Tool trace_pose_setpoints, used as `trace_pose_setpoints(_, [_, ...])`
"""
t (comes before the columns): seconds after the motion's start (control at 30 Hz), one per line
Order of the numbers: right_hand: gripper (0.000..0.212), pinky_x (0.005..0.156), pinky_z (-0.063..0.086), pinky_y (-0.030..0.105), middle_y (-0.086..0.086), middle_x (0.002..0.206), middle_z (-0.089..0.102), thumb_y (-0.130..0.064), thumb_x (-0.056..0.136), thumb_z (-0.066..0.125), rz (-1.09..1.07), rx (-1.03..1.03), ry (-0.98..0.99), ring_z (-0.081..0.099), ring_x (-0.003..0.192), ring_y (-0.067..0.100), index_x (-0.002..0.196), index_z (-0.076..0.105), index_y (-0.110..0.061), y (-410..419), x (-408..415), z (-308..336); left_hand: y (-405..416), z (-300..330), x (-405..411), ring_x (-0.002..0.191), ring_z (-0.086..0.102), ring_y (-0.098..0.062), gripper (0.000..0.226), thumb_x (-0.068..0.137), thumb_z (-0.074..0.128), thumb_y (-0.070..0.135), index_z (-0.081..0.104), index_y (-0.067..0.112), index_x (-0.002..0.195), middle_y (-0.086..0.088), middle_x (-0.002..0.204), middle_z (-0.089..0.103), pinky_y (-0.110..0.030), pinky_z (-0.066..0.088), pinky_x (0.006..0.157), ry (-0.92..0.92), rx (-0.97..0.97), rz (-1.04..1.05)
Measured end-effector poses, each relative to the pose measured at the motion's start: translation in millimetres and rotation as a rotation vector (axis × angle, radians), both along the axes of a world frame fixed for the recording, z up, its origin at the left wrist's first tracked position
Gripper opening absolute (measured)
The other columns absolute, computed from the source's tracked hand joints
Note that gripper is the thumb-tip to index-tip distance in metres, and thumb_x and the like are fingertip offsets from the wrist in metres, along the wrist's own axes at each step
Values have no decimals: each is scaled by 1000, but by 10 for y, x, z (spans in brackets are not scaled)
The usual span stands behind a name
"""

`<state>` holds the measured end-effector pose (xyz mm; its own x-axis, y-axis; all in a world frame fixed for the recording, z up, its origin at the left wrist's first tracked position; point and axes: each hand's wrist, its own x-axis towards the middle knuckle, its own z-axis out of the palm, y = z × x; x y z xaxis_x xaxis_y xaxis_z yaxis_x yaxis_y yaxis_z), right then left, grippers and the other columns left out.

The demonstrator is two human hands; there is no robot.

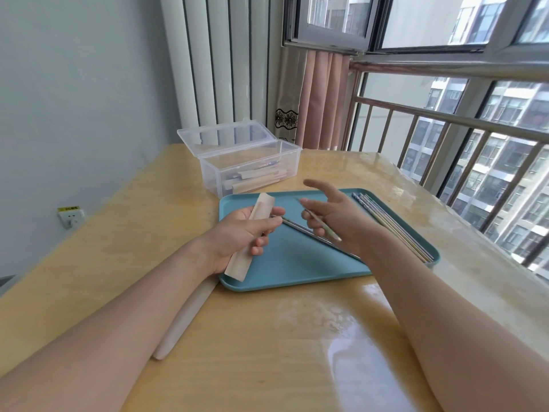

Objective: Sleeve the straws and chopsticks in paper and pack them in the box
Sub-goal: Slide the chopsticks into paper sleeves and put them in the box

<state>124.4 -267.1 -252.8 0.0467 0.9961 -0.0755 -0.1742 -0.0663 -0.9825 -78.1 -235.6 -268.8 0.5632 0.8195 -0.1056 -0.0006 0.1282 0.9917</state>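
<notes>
Here the flat teal plastic tray (297, 272) sits on the glossy yellow wooden surface (267, 337), and everything else is placed against it. Above the tray's left edge, the left hand (240, 233) has its grip curled round a long beige paper sleeve (251, 237), which slants from above the tray's far left corner down past its near left corner. A thin metal straw (300, 228) runs from the sleeve's open side diagonally across the tray toward its right. Over the tray's middle, the right hand (332, 215) pinches a slim pale chopstick (325, 228) with its lower fingers, while the index finger and thumb are stretched out. Along the tray's right edge lies a bundle of patterned chopsticks (389, 224). Just beyond the tray's far left corner stands the clear plastic box (252, 162), lid open, with sleeved pieces inside. Another pale sleeve (184, 319) lies on the surface beside the tray's near left corner.
</notes>
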Motion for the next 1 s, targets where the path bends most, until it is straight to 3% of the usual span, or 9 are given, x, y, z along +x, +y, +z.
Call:
trace_pose_setpoints(0.1, [28, 68, 61, 26, 19, 91, 69, -6, 106, 41, 59, 71, 193, 73, 79, 23, 126, 59, 2, -13, -22, 63, 11, -8, 6, 51, 37, -7, 26, 97, 62, 16, 64, 10, 122, 3, 71, 47, -16, 34, 40, -3, -33, 25])
trace_pose_setpoints(0.2, [23, 86, 60, 28, 20, 117, 71, 4, 101, 44, 89, 163, 387, 71, 108, 25, 120, 56, 5, -21, 32, 98, 14, -8, 8, 51, 36, -7, 29, 98, 62, 20, 63, 8, 123, 4, 70, 47, -16, 34, 40, 3, -47, 29])
trace_pose_setpoints(0.23, [18, 83, 60, 26, 18, 115, 72, 2, 99, 49, 57, 189, 379, 72, 106, 23, 115, 58, 4, -13, 41, 106, 6, 1, 4, 51, 36, -7, 31, 98, 62, 23, 62, 7, 124, 3, 70, 47, -16, 34, 40, 2, -48, 27])
trace_pose_setpoints(0.3, [12, 63, 59, 20, 12, 90, 77, -11, 101, 56, -79, 202, 280, 75, 79, 16, 100, 63, -1, 6, 61, 107, -7, 19, 4, 51, 37, -7, 36, 99, 58, 31, 61, 6, 124, 2, 70, 47, -16, 35, 41, 9, -55, 16])
trace_pose_setpoints(0.37, [24, 44, 46, 17, 4, 63, 65, -25, 104, 53, -180, 197, 154, 58, 51, 11, 93, 63, -6, 42, 98, 78, -18, 34, -2, 51, 38, -9, 40, 102, 49, 40, 62, 7, 122, 1, 69, 49, -17, 36, 41, 32, -77, -9])
trace_pose_setpoints(0.4, [28, 41, 38, 17, 1, 58, 57, -29, 104, 51, -207, 191, 122, 48, 47, 10, 91, 63, -7, 51, 118, 70, -22, 39, -5, 51, 39, -10, 43, 104, 44, 42, 62, 7, 121, 0, 69, 50, -18, 37, 41, 45, -88, -30])
trace_pose_setpoints(0.47, [31, 40, 31, 17, -1, 57, 49, -31, 105, 50, -226, 180, 120, 37, 47, 9, 87, 63, -9, 68, 147, 66, -28, 43, -14, 51, 39, -11, 47, 106, 37, 43, 62, 7, 121, -2, 70, 51, -19, 38, 41, 66, -94, -74])
trace_pose_setpoints(0.67, [33, 42, 32, 18, 1, 58, 49, -29, 106, 48, -204, 144, 146, 39, 49, 10, 84, 62, -8, 83, 151, 53, -72, 67, -27, 52, 41, -12, 46, 106, 35, 44, 64, 14, 126, -2, 72, 55, -20, 39, 43, 107, -62, -185])
trace_pose_setpoints(1.0, [32, 41, 30, 18, 3, 61, 46, -30, 104, 52, -48, 51, 8, 34, 50, 11, 86, 65, -7, 87, 153, -15, -73, 52, -36, 53, 41, -10, 42, 107, 37, 36, 66, 12, 124, 0, 74, 54, -19, 39, 43, 126, -27, -260])
